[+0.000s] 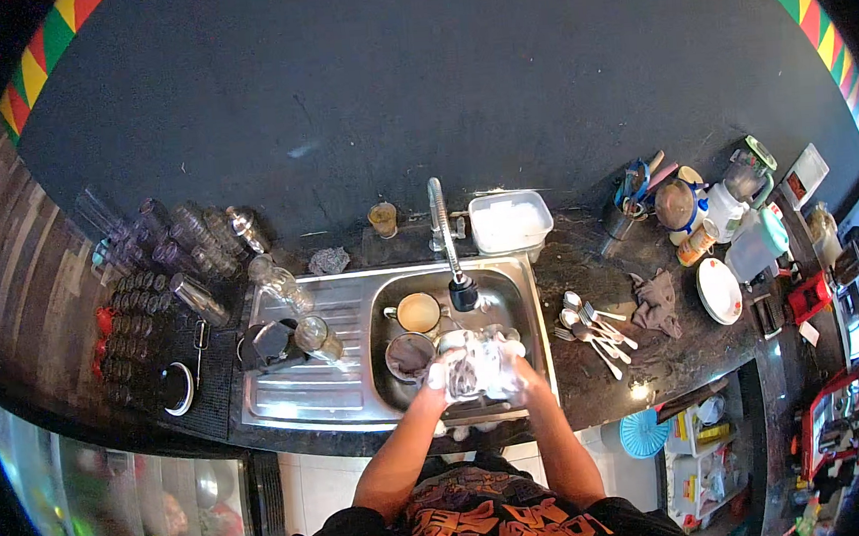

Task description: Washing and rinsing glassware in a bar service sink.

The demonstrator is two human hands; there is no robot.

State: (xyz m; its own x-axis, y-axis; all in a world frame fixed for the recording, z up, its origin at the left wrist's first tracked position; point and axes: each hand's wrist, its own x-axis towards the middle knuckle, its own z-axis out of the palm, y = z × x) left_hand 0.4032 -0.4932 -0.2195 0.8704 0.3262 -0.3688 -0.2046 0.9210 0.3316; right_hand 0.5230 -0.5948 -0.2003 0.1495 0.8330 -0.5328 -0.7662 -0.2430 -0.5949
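Both my hands are over the near right part of the steel sink basin (377, 306), covered in white suds. My left hand (439, 375) and my right hand (516, 366) close on the two sides of a foam-covered object (478, 362), pale with dark patches. Its kind is hidden by the lather. Left of it in the basin, a dark-rimmed round pot (411, 356) holds greyish contents. Behind that pot stands a cream-coloured mug (418, 313) with its handle to the left. The tap's black spray head (463, 293) hangs just beyond my hands.
On the ribbed drainboard (303, 384) are a glass jar (317, 338) and a dark jug (269, 344). Many glasses (138, 298) crowd the left counter. A white plastic tub (511, 222) sits behind the sink. To the right lie cutlery (598, 331), a grey cloth (656, 304) and white plates (719, 292).
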